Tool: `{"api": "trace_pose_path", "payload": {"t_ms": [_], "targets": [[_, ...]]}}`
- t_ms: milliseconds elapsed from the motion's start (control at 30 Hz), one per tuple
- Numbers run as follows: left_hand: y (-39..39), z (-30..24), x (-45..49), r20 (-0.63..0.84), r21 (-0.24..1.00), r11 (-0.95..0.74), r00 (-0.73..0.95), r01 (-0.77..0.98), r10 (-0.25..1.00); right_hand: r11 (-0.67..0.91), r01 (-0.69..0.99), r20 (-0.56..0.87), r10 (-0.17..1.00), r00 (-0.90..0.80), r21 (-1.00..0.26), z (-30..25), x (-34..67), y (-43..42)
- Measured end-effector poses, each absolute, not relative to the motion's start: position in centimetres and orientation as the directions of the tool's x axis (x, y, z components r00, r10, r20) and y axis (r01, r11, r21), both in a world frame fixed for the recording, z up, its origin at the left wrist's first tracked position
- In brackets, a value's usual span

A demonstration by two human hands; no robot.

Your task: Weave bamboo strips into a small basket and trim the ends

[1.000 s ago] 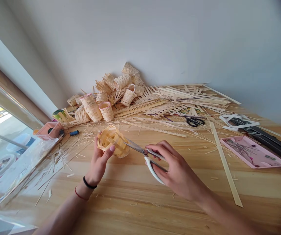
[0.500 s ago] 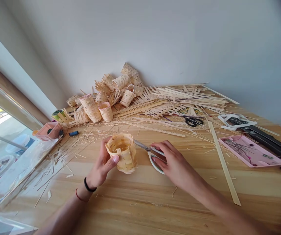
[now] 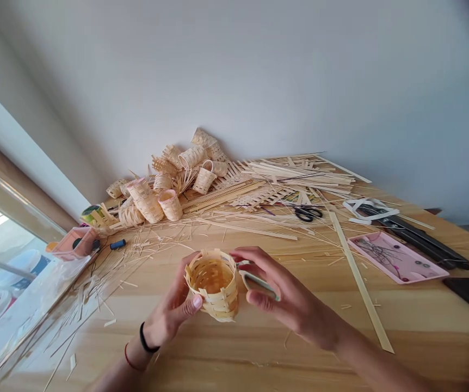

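My left hand (image 3: 177, 307) grips a small woven wood-strip basket (image 3: 222, 305) from its left side, thumb on the near wall and fingers behind. The basket is held above the table, its opening facing up and tilted a little toward me. Short strip ends stick up along its rim. In my right hand (image 3: 287, 299) are scissors with pale handles (image 3: 261, 286). The fingers of that hand reach to the basket's right rim, and the scissor blades are hidden.
Several woven baskets (image 3: 171, 205) and a heap of wood strips (image 3: 300, 177) lie along the wall. Black scissors (image 3: 308, 213), a long strip (image 3: 360, 280), a pink tray (image 3: 400, 275) of small parts and a black tool (image 3: 426, 239) are on the right. A pink box (image 3: 75, 245) stands left.
My right hand has moved in to the basket's rim, and the scissor blades have gone out of sight. The basket has tipped so more of its inside shows. The whole view has shifted slightly.
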State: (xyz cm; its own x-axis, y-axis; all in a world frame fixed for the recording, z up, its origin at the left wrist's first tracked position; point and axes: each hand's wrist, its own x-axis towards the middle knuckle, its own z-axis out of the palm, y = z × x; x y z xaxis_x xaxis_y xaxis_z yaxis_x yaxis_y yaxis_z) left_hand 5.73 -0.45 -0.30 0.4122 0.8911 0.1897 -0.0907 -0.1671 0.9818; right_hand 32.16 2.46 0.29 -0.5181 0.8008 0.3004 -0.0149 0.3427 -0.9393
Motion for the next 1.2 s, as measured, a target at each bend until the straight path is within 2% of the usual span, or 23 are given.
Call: {"api": "trace_pose_path", "payload": {"t_ms": [100, 267, 500, 967, 1200], "targets": [[0.2, 0.9, 6.9, 0.165, 0.986, -0.153, 0.437, -0.062, 0.884, 0.256, -0.107, 0.275, 0.822, -0.499, -0.961, 0.4, 32.1, 2.4], [1.6, 1.7, 8.2, 0.171, 0.985, -0.165, 0.454, -0.054, 0.874, 0.190, -0.137, 0.230, 0.882, -0.411, -0.972, 0.4, 32.2, 2.8], [1.3, -0.3, 7.6, 0.176, 0.984, -0.173, 0.400, -0.044, 0.899, 0.241, -0.053, 0.243, 0.898, -0.368, -0.969, -0.1, 32.0, 2.6], [0.6, -0.1, 7.7, 0.163, 0.986, -0.159, 0.327, -0.041, 0.931, 0.370, 0.198, 0.279, 0.884, -0.376, -0.908, -0.1, 31.9, 1.5], [0.8, 0.0, 7.5, 0.150, 0.989, -0.138, 0.393, -0.060, 0.907, 0.440, 0.145, 0.352, 0.843, -0.407, -0.886, -0.2, 32.0, 1.8]]}}
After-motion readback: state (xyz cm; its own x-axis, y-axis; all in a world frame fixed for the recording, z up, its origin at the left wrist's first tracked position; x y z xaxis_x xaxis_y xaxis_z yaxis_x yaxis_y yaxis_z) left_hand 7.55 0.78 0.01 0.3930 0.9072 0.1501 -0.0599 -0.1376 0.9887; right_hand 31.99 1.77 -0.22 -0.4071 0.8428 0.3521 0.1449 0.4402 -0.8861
